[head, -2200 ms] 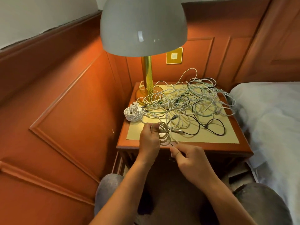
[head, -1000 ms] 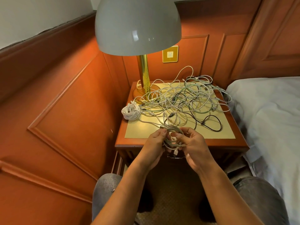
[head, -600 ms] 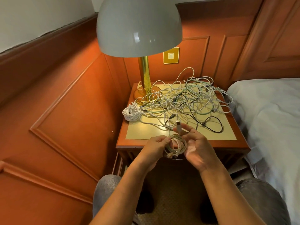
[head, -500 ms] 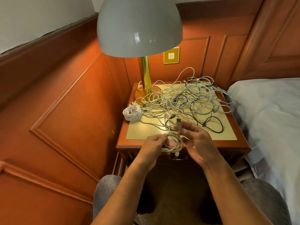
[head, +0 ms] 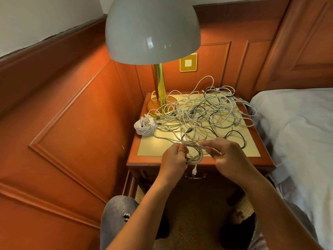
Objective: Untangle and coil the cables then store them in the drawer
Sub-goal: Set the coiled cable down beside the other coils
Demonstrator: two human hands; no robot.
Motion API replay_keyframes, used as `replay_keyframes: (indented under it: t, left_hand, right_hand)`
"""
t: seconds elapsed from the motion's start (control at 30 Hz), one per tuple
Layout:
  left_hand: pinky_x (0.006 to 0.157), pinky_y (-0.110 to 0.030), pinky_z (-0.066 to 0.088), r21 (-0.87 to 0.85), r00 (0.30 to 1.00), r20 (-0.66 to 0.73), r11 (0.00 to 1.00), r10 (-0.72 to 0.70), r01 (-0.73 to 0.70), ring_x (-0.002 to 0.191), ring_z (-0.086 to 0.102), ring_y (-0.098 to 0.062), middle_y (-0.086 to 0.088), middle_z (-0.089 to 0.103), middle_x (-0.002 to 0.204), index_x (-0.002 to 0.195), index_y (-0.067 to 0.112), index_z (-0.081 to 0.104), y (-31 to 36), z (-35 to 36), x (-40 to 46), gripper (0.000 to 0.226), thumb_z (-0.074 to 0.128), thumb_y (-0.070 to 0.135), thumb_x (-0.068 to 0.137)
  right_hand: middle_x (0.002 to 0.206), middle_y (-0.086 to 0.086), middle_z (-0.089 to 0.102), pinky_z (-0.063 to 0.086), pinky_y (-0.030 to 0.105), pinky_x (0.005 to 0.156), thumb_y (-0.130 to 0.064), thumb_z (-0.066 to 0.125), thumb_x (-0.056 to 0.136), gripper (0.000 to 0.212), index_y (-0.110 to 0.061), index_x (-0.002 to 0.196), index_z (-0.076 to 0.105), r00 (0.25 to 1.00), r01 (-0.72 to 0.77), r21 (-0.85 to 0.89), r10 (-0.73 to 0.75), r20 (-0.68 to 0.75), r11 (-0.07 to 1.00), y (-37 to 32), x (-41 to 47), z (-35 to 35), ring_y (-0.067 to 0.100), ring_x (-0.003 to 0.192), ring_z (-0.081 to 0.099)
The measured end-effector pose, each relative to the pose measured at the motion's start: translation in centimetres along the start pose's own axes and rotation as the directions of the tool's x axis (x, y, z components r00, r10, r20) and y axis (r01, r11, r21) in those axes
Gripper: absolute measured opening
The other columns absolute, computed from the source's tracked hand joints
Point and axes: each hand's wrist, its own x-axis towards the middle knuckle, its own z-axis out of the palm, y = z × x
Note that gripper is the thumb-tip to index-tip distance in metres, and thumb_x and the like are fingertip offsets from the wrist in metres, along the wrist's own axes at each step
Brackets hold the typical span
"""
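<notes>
Nightstand at 12 o'clock, tangle barely dented. Left hand grips small coil at 6 o'clock; right hand just brought the plug end down, pinching it to wrap. Nearly drawer-ready.

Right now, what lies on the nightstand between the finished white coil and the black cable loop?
In the head view, tangled white cables cross between the white coil and black loop.

Bare forearms, no sleeves, left hand, right hand, grey ripped jeans at 7 o'clock, dark footwear at 5 o'clock
</notes>
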Motion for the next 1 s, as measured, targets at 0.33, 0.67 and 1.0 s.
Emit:
replay_keyframes:
  t: [0.33, 0.67, 1.0]
  left_hand:
    - [0.054, -0.024, 0.037, 0.295, 0.961, -0.134, 0.936, 0.240, -0.193, 0.061, 0.051, -0.011, 0.003, 0.058, 0.069, 0.088, 0.016, 0.064, 0.4, 2.4, -0.5, 0.022, 0.046, 0.020, 0.101]
    - [0.054, -0.011, 0.031, 0.378, 0.923, -0.102, 0.873, 0.372, -0.310, 0.061, 0.046, 0.000, 0.008, 0.052, 0.072, 0.088, 0.010, 0.063, 0.4, 0.8, 0.2, 0.017, 0.050, 0.003, 0.096]
    - [0.053, -0.009, 0.034, 0.318, 0.923, -0.070, 0.886, 0.378, -0.338, 0.060, 0.049, 0.007, 0.015, 0.049, 0.068, 0.080, 0.018, 0.054, 0.5, 0.8, 0.4, 0.024, 0.049, 0.002, 0.097]
  right_hand:
    - [0.095, 0.005, 0.064, 0.040, 0.024, 0.061, -0.014, 0.065, 0.090, 0.020, -0.013, 0.108, 0.057, 0.976, -0.179, -0.374, 0.212, 0.050, 0.910, -3.6, 0.7, -0.5, 0.017, 0.080, 0.057]
    - [0.091, 0.003, 0.057, 0.047, 0.032, 0.066, -0.016, 0.073, 0.083, 0.037, -0.017, 0.108, 0.045, 0.922, -0.362, -0.037, 0.363, 0.131, 0.932, -3.2, 2.4, 0.4, 0.018, 0.082, 0.058]
    - [0.090, 0.003, 0.060, 0.048, 0.019, 0.063, -0.015, 0.077, 0.080, 0.079, -0.022, 0.144, 0.032, 0.943, -0.324, 0.097, 0.330, -0.049, 0.941, -1.4, 3.2, 1.9, 0.014, 0.078, 0.061]
